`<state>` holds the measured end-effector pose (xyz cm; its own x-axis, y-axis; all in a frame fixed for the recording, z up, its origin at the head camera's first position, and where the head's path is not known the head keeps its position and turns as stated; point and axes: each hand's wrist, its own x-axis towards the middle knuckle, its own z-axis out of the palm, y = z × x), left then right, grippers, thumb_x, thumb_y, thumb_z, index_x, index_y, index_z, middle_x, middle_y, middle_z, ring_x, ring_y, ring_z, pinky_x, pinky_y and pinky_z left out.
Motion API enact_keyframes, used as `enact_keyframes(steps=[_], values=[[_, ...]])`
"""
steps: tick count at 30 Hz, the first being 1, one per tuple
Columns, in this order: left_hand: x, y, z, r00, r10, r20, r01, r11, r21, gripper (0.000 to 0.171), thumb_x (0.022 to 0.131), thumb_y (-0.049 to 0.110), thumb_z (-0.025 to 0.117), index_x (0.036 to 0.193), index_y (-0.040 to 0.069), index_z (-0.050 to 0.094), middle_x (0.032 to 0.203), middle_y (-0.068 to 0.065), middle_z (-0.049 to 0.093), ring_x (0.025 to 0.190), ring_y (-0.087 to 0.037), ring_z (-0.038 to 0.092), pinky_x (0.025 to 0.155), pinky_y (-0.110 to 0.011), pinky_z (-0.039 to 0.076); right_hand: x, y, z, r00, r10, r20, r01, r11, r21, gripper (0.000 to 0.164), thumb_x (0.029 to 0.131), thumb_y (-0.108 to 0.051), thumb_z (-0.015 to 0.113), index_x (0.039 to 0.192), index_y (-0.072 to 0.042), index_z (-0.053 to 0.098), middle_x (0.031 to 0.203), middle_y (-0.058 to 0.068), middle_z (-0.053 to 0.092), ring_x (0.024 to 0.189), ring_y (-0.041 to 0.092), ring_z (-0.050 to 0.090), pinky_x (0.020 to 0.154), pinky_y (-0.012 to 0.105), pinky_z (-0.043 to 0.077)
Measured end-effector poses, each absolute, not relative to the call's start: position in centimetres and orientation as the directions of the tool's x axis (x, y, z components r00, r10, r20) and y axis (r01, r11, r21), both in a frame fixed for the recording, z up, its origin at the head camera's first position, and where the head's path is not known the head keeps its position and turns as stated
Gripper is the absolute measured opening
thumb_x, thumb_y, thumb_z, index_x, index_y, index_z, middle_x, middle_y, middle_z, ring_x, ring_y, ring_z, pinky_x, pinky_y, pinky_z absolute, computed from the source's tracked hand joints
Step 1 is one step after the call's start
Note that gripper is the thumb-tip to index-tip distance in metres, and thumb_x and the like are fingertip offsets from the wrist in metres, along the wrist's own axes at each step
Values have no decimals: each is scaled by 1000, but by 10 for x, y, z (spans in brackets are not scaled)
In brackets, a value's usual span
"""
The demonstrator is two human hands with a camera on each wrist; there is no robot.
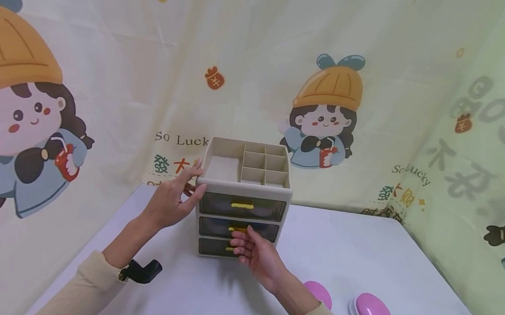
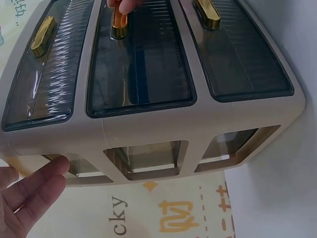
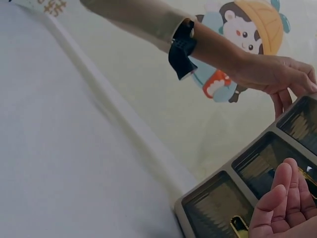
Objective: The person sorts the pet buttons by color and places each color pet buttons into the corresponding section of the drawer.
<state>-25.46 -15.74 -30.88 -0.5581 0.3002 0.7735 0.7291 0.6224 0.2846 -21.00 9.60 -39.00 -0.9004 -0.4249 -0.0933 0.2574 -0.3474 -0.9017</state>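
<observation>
A beige desktop drawer organizer [image 1: 244, 190] stands on the table, its three dark see-through drawers all closed. Each drawer has a gold handle; the middle drawer handle [image 2: 120, 29] is partly covered by fingertips. My right hand [image 1: 264, 260] pinches that handle, with the other fingers loosely bent below it in front of the bottom drawer [image 1: 213, 247]. My left hand [image 1: 168, 203] rests against the organizer's left side near its top edge, fingers extended. In the left wrist view, its fingertips [image 2: 58, 166] lie by an opening in the side wall.
Two pink round-topped things, one partly behind the right forearm [image 1: 317, 293] and one on a white base [image 1: 373, 312], sit at the front right of the white table [image 1: 337, 247]. A printed curtain [image 1: 258, 43] hangs behind. The organizer's top tray [image 1: 224, 168] has several compartments.
</observation>
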Motion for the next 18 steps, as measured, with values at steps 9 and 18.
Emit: enact_keyframes(steps=[9,18], values=[[-255,-156,-310,-550,300,779,737,613,284,40,95,27,57,130,10,51,145,-8,44,76,-18,71,58,-22,55,-199,99,-394,-886,-441,-143,273,-247,-930,56,95,-50,48,116,0,61,93,0,69,80,10,60,67,22,45],[-255,-156,-310,-555,297,777,733,616,288,39,94,25,59,129,10,51,145,-10,44,76,-19,71,58,-24,55,-188,99,-388,-912,-407,-51,99,-97,-990,50,97,-40,52,115,6,62,89,2,70,77,11,61,63,21,44]])
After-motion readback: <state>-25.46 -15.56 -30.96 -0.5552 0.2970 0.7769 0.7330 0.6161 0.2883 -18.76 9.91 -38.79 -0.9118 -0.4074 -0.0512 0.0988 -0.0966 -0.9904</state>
